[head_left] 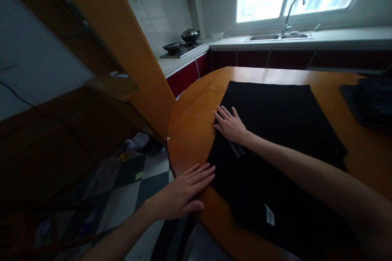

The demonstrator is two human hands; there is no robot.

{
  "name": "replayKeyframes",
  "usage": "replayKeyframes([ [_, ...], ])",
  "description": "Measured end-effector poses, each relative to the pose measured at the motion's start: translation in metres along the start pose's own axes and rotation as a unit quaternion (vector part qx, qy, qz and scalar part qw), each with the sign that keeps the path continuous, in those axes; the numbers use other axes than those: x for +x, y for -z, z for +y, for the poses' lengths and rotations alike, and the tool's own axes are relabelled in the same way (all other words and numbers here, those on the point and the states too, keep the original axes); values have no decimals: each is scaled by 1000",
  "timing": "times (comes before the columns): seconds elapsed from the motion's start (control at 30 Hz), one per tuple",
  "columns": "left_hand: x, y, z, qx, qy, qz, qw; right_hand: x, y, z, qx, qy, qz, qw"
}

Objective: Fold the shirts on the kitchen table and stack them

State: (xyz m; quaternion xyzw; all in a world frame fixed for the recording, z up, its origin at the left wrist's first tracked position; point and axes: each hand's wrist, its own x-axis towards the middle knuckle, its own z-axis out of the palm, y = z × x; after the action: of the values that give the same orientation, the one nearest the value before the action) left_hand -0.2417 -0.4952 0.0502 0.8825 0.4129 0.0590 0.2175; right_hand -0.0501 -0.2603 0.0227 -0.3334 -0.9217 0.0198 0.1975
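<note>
In the head view, the black cloth (pixel 275 110) is lying spread out on the brown worktop (pixel 190 122), under the right hand (pixel 231 125) and just past the left hand's fingertips. The right hand is resting open, palm down, with its fingers apart near the cloth's side edge. Some pale stripes (pixel 236 149) are showing just below that palm. The left hand (pixel 180 193) is lying open too, with its fingers close together and its thumb sticking out. Its fingertips are reaching the cloth's edge, and no hand is pinching anything.

The big part past the right hand is looking flat and smooth, so that bit seems done. The part nearer the person, under the right arm, is looking less neat, and its edge is going in and out. A small white tag (pixel 270 215) is showing there, to the right of the left hand. Far to the right of both hands, a dark cloth pile (pixel 376 98) is sitting apart. I can't tell if it is folded.
</note>
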Motion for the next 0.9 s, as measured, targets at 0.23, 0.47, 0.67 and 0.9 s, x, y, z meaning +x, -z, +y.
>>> replayKeyframes([
  [0.23, 35, 38, -32, -58, 54, 219, 972, -7, 25, 20, 23, -83, 31, 996],
  [0.47, 138, 30, -62, 61, 18, 165, 984, -45, 17, 24, 44, -45, -36, 997],
  [0.67, 147, 12, -74, 137, 61, 54, 987, -59, 2, 23, 51, -47, -82, 994],
  [0.9, 135, 27, -56, 121, 9, 70, 990, -66, 52, 45, 189, -88, -87, 974],
])
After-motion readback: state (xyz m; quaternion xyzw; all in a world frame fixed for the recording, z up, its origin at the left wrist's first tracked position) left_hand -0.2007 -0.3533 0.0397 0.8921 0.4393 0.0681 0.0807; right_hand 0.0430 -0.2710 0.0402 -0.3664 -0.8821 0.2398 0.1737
